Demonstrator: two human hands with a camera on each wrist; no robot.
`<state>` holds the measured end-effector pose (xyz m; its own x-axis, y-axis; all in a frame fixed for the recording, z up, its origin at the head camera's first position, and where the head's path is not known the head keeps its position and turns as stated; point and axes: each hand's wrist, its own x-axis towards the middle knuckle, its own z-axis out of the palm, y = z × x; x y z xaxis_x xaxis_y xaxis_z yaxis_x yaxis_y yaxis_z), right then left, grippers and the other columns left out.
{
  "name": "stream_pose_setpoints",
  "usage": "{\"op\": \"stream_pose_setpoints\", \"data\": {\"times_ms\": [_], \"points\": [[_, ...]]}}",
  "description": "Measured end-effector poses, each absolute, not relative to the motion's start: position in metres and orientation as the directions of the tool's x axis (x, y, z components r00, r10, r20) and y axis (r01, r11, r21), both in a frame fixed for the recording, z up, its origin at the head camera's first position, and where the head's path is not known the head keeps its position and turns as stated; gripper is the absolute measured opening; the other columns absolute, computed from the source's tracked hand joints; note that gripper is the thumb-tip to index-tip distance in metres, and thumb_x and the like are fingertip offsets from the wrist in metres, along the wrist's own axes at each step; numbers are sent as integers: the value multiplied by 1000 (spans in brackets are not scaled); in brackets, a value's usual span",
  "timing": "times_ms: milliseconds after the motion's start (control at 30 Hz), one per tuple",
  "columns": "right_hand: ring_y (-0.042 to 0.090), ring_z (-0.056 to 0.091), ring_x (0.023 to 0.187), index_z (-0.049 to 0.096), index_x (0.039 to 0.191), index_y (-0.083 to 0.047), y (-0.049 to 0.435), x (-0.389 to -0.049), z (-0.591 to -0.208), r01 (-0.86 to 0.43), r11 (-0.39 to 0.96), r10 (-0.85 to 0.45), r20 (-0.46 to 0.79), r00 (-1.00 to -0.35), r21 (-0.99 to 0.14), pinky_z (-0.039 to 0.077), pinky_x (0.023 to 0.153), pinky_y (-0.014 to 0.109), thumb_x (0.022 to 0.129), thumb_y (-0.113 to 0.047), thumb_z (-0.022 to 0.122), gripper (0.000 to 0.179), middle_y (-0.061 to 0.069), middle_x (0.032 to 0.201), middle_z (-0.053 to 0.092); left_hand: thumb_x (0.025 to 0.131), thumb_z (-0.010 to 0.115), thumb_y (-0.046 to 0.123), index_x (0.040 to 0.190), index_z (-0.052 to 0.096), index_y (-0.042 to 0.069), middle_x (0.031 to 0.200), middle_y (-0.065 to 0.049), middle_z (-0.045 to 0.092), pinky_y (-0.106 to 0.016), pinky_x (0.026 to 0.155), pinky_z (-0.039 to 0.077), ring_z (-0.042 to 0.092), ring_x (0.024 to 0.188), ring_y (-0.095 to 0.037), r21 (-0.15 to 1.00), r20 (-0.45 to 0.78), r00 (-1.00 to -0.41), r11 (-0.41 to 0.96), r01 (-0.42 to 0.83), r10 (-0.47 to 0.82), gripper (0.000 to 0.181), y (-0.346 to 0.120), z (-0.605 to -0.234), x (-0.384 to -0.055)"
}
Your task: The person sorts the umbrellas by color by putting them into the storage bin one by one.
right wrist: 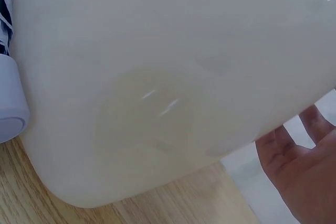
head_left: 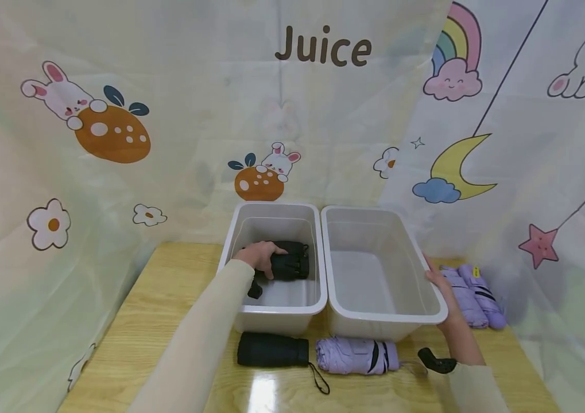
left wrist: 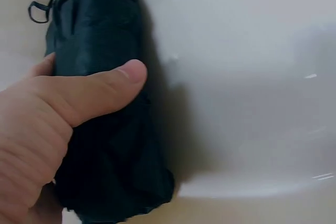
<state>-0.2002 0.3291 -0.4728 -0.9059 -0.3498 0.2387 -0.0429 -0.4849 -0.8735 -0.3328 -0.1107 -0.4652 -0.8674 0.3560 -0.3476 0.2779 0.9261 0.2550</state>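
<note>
Left hand (head_left: 258, 256) has its thumb and fingers curled round a black folded umbrella (head_left: 290, 262) down in the left white bin (head_left: 282, 310). Right hand (head_left: 439, 280) is pretty relaxed, fingers just touching the right white bin (right wrist: 157, 103) on its outer wall.

At the left of the frame, the left hand (left wrist: 55, 114) grips a dark folded umbrella (left wrist: 113, 153), the thumb (left wrist: 102, 90) lying across its middle and pointing right. The umbrella runs from the top edge to the lower left. A thin cord loop (left wrist: 34, 20) sticks out at upper left. A pale, glossy surface (left wrist: 247, 77) fills the right side.
</note>
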Motion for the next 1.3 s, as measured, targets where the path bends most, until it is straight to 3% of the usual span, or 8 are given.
{"op": "stream_pose_setpoints", "data": {"times_ms": [267, 467, 667, 900, 1000, 1100, 1233, 1300], "points": [[13, 53, 114, -5, 156, -18, 326, -202, -476, -25, -497, -386, 247, -889, -867, 47, 90, 30, 104, -6, 6, 55, -3, 142, 47, 81, 81, 14, 141, 54, 25, 145, -10, 45, -39, 95, 44, 50, 120, -24, 328, -338, -842, 891, 314, 421, 67, -119, -448, -327], [14, 53, 114, -11, 155, -16, 325, -199, -479, -23, -487, -372, 231, -899, -873, 47, 90, 30, 104, -6, 7, 55, -2, 144, 45, 93, 67, 18, 141, 53, 9, 138, -14, 52, -39, 98, 43, 51, 121, -27, 425, -292, -805, 824, 375, 517, 50, -126, -403, -325], [12, 55, 111, -16, 154, -17, 326, -197, -477, 2, -527, -375, 230, -898, -850, 49, 87, 27, 104, -8, 6, 55, -7, 137, 51, 98, 60, 22, 142, 52, 12, 136, -10, 54, -40, 96, 45, 49, 124, -27, 500, -132, -785, 725, 474, 605, 46, -140, -341, -294], [11, 55, 110, -13, 154, -18, 328, -199, -472, 1, -512, -352, 208, -913, -859, 48, 87, 26, 104, -8, 7, 55, -7, 137, 51, 96, 62, 34, 139, 55, 21, 134, 1, 54, -40, 95, 44, 52, 117, -17, 326, 134, -745, 681, 655, 653, 45, -152, -297, -223], [11, 56, 110, -11, 154, -18, 335, -198, -471, -14, -526, -349, 231, -908, -850, 48, 87, 26, 104, -8, 7, 55, -7, 136, 52, 96, 63, 33, 136, 57, 23, 129, 2, 57, -36, 85, 48, 58, 103, -13, 286, 270, -691, 629, 723, 671, 42, -146, -296, -187], [12, 56, 110, -8, 155, -17, 339, -197, -471, -37, -534, -339, 254, -906, -844, 48, 87, 26, 104, -7, 7, 54, -6, 135, 53, 94, 66, 27, 131, 62, 21, 119, 3, 62, -30, 76, 50, 59, 91, -8, 265, 422, -573, 508, 819, 703, 38, -139, -311, -156], [11, 55, 112, -7, 156, -17, 338, -198, -471, -58, -502, -327, 252, -911, -863, 48, 88, 26, 105, -7, 9, 54, -5, 139, 50, 91, 70, 22, 124, 66, 19, 110, 5, 64, -28, 78, 50, 60, 94, -8, 159, 560, -383, 358, 920, 735, 33, -132, -342, -123], [11, 55, 112, -8, 155, -15, 335, -199, -471, -66, -481, -322, 246, -914, -874, 48, 88, 26, 105, -7, 10, 54, -5, 140, 49, 91, 69, 22, 122, 66, 20, 108, 6, 64, -28, 80, 49, 59, 96, -8, 117, 573, -324, 316, 942, 753, 31, -129, -359, -111]]}}
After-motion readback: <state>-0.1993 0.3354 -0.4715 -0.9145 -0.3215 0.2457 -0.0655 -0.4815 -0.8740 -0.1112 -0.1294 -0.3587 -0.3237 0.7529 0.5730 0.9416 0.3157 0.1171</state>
